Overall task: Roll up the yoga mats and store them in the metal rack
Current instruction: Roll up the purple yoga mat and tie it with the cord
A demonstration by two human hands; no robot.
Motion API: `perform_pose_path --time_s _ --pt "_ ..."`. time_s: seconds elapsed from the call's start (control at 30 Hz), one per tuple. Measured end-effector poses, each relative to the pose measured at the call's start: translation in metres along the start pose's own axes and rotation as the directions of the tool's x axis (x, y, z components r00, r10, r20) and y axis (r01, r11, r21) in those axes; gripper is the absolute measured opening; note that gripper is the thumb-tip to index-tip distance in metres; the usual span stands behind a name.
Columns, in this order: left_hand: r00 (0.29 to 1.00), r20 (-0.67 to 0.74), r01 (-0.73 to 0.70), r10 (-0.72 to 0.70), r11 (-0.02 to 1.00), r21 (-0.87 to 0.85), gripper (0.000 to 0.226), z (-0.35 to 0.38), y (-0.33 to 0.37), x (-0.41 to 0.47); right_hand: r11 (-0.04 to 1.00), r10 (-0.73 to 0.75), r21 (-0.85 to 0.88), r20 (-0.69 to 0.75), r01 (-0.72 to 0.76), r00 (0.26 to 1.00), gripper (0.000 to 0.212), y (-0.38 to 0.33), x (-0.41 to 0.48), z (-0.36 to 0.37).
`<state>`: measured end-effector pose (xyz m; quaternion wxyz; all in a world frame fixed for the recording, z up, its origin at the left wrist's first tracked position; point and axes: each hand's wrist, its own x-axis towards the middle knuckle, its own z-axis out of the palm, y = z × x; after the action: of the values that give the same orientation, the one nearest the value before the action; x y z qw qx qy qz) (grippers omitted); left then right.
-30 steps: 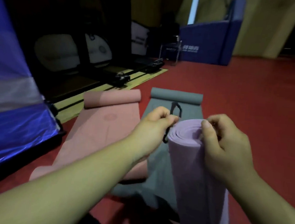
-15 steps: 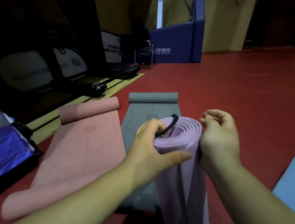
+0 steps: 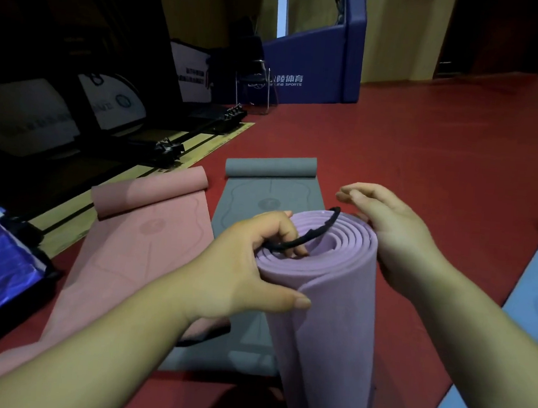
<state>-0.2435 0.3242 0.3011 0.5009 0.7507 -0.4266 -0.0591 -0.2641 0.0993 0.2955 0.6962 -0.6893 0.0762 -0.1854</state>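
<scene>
Head view shows the rolled purple mat [image 3: 326, 321] standing on end between the hands, axis rising toward the camera, left hand [image 3: 243, 266] clamped on its rim and band [image 3: 310, 233], right hand [image 3: 397, 233] slack-fingered against its right side.

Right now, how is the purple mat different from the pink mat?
The purple mat is rolled up tight; the pink mat lies mostly flat on the red floor, only its far end curled. The left hand grips the purple mat's top rim and the right hand rests against its side; no hand touches the pink mat. A black strap crosses the purple mat's top; the pink mat shows none. Both are yoga mats.
</scene>
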Motion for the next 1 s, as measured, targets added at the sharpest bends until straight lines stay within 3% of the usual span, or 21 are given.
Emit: perform_pose_path --time_s 0.13,0.27,0.5,0.67,0.77,0.87,1.0 --pt "1.000 0.026 0.017 -0.016 0.999 -0.037 0.050 -0.003 0.001 0.000 0.997 0.008 0.081 0.119 -0.018 0.993 0.020 0.001 -0.002 0.002" --pt "0.999 0.018 0.031 -0.031 0.999 -0.018 0.052 -0.007 0.001 -0.001 0.999 -0.053 0.005 0.062 0.053 0.997 0.018 0.000 0.003 0.005" --pt "0.997 -0.069 0.035 -0.032 0.999 0.033 0.051 -0.011 -0.010 -0.001 0.992 -0.107 -0.068 0.046 0.110 0.993 0.032 0.001 0.003 0.008" --pt "0.965 -0.261 0.069 -0.027 0.986 0.151 0.060 -0.014 -0.029 0.000 0.997 -0.073 0.012 0.306 0.073 0.949 0.061 0.004 0.000 -0.001" --pt "0.948 -0.317 0.066 -0.007 0.982 0.177 0.058 -0.015 -0.036 -0.002 0.990 -0.074 -0.078 0.408 0.115 0.910 0.084 0.003 -0.001 -0.011" --pt "0.931 -0.365 0.072 -0.005 0.983 0.170 0.061 -0.011 -0.042 -0.002 0.965 -0.136 -0.167 0.342 0.203 0.930 0.091 0.003 -0.002 -0.014" --pt "0.901 -0.430 0.107 -0.048 0.988 0.113 0.069 -0.007 -0.047 -0.001 0.917 -0.276 -0.221 0.253 0.333 0.927 0.075 0.006 -0.006 -0.007"
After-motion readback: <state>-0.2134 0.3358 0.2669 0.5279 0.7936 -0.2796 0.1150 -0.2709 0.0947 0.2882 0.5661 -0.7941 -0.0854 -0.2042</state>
